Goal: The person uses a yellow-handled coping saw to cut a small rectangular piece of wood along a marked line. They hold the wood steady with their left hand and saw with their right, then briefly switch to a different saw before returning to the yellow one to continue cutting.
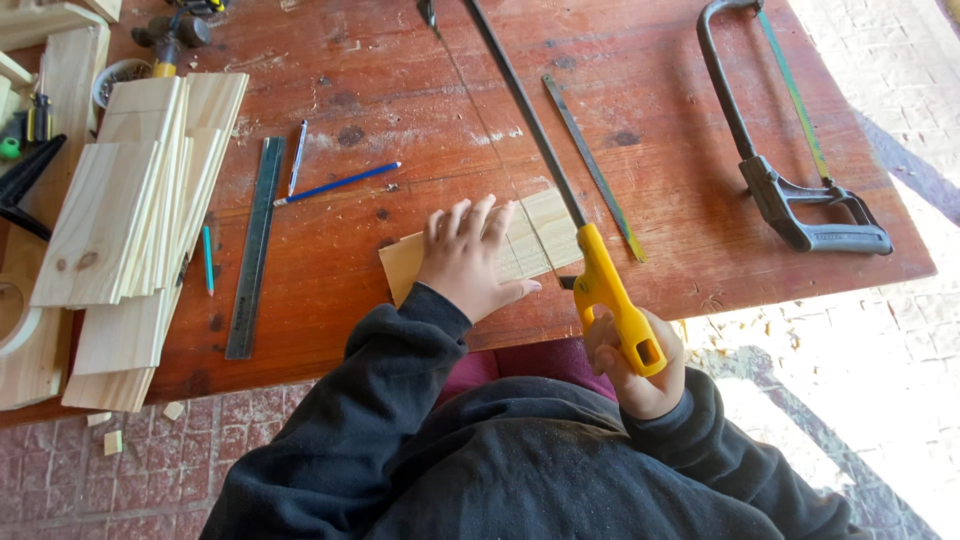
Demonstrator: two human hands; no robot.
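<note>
1. Gripping the yellow handle of a hand saw [600, 270], the right hand [635, 365] is closed in a fist around it, just off the near edge of the table [650, 150]. Both arms wear dark sleeves.
2. The left hand [470, 262] lies open, palm down with fingers spread, pressing on a small wooden board [535, 235] near the table's front edge.
3. The saw's long dark blade runs from the handle across the board's right part and on toward the far side of the table. The board lies flat and shows pencil lines on its face.
4. Just right of the saw blade lies a loose thin blade strip [592, 165], at a slant.
5. To the left of the board, a long metal ruler [255, 250] lies nearly straight up the table, with a small teal pencil [208, 260] beside it.
6. A blue pencil [337, 184] and a white pen [298, 155] rest a little farther back, near the ruler's top end.
7. At the left edge sits a stack of pale wooden planks [135, 210], fanned out and overlapping.
8. On the far right lies a grey hacksaw [780, 150] with a greenish blade, well apart from both hands.
9. Wood scraps lie on the brick floor [130, 470] below the table.
</note>
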